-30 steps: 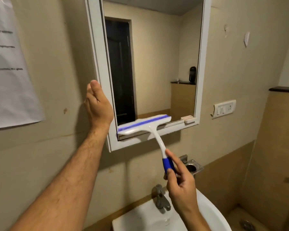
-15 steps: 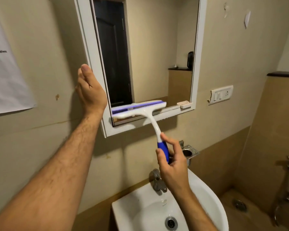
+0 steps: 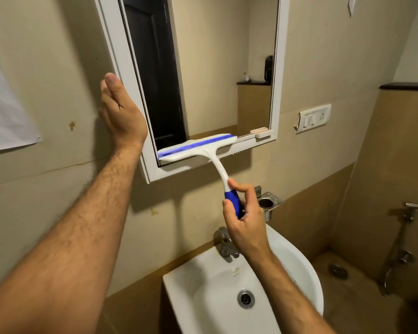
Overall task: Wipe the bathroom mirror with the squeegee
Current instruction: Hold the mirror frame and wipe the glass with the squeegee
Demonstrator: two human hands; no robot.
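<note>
over the last second the white plastic squeegee with blue blade strip [image 3: 196, 148] reaches the bottom edge of the white-framed wall mirror [image 3: 210, 68], right hand [image 3: 245, 220] pinching its blue grip, left hand [image 3: 121, 114] flat, fingers extended, beside the frame: pass likely ending.

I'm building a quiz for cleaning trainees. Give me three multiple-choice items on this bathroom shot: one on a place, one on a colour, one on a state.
1. Where is the squeegee blade?
A. top of the mirror
B. bottom edge of the mirror
C. in the sink

2. What colour is the handle grip?
A. blue
B. red
C. green

3. How is the left hand?
A. fisted
B. open and flat by the mirror frame
C. on the tap

Answers: B, the blade lies along the lower frame; A, blue shows above the right hand; B, its fingers are straight.
</note>
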